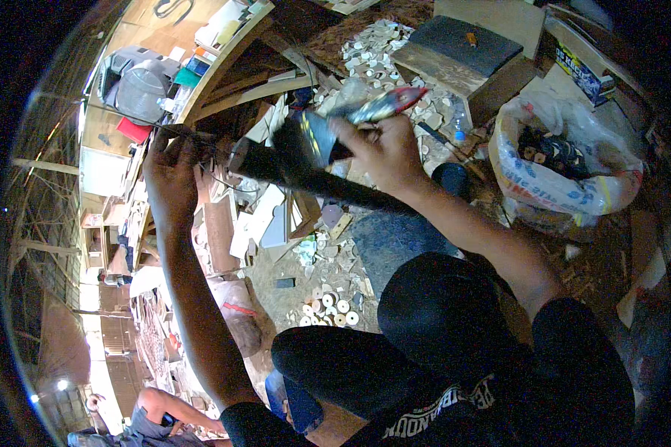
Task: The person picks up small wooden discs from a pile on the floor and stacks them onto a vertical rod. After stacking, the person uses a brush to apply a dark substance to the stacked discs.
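Observation:
My left hand [173, 175] is raised at the left, fingers curled at a dark, thin, rod-like thing [209, 141] that I cannot make out clearly. My right hand [388, 153] is closed on a colourful, glossy thing [380, 106] with a red end, smeared by motion. Beside those fingers hangs a dark blue piece with yellow marks [317, 138]; whether it belongs to the same thing I cannot tell. A thick dark cylinder [306, 179] slants below both hands, its paler round end toward my left hand.
Wood offcuts [373, 48] lie heaped beyond my hands. At the right stands a white plastic sack [514, 179] with dark things inside, near a wooden box with a dark top [462, 45]. Round pale discs [328, 309] lie on the floor. Another person's leg [164, 406] shows lower left.

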The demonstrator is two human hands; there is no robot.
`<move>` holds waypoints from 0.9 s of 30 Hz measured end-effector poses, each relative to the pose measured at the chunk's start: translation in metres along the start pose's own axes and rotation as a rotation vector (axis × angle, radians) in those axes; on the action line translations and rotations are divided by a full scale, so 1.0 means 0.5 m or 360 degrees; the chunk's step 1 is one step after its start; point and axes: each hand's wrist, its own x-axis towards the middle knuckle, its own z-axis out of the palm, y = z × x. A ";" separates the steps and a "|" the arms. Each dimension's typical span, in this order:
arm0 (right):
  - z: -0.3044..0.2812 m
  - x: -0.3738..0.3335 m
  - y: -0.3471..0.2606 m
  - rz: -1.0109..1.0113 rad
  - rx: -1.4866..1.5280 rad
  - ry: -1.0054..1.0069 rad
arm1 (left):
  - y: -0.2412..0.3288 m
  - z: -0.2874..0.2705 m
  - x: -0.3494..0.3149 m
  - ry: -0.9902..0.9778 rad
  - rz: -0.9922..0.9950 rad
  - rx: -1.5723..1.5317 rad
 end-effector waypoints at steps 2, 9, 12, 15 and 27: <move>-0.004 0.031 -0.031 -0.0253 0.0273 0.0250 | -0.001 -0.005 0.002 -0.0051 -0.0056 -0.0185; -0.045 0.007 -0.076 -0.0302 0.0040 0.0042 | 0.006 0.022 0.010 -0.0011 0.0119 -0.0333; -0.042 -0.006 -0.064 -0.0175 0.0073 0.0207 | 0.014 0.033 0.007 0.0056 0.0148 -0.0284; -0.038 -0.012 -0.052 -0.0384 0.0203 0.0222 | 0.024 0.042 0.002 0.0129 0.0140 -0.0327; -0.044 0.019 -0.065 -0.0320 0.0176 0.0260 | 0.021 0.032 -0.014 -0.0009 0.0097 -0.0462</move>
